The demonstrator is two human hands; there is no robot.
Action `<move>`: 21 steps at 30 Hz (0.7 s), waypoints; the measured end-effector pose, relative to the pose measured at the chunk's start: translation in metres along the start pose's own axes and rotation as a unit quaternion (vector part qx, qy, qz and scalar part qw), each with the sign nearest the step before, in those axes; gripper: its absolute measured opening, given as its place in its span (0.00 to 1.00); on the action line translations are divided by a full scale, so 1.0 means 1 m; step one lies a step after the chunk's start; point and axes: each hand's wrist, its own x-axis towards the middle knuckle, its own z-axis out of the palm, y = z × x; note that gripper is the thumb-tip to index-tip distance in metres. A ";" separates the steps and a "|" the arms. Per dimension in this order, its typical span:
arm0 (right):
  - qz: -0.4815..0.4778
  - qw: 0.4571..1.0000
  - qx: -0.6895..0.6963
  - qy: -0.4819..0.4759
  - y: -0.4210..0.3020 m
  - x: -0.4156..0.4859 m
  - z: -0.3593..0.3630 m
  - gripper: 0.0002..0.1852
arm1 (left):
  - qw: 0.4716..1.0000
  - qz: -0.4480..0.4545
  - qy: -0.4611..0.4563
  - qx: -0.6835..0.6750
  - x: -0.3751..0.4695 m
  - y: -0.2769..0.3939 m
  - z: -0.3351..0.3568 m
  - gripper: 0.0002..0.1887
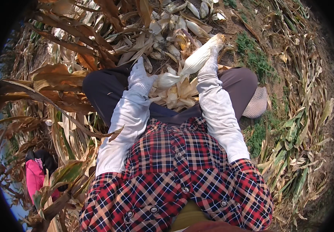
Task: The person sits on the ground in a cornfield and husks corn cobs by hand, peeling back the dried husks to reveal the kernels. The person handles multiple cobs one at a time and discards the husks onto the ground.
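Note:
My right hand (213, 62), in a white knit glove, holds an ear of corn in its pale husk (199, 56), with the stalk end pointing up and to the right. The husk narrows to a twisted neck and spreads out at lower left. My left hand (139, 74), gloved the same way, is beside that spread end with its thumb towards it; whether it touches the husk I cannot tell. Loose dry husks (181, 94) lie between my legs. Beyond my hands is a heap of husked-over ears and husks (170, 32), with some yellow kernels showing.
Dry brown corn stalks and leaves (65, 84) stand close on the left, one leaf crossing my left sleeve. A person in pink and black clothing (35, 179) is at lower left. Flattened stalks (297, 145) lie in a row on the right, beside green weeds (251, 52) and bare soil.

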 end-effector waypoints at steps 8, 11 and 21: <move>0.001 0.992 -0.015 -0.124 0.010 -0.028 0.018 0.38 | 0.966 0.162 -0.129 -0.154 -0.008 0.051 0.021 0.29; -0.016 0.988 0.005 -0.151 0.010 -0.057 0.038 0.44 | 0.936 0.109 -0.213 -0.258 -0.012 0.044 0.056 0.24; 0.023 0.992 0.074 -0.097 0.001 -0.037 0.039 0.26 | 0.868 0.057 -0.230 -0.437 0.007 0.019 0.076 0.25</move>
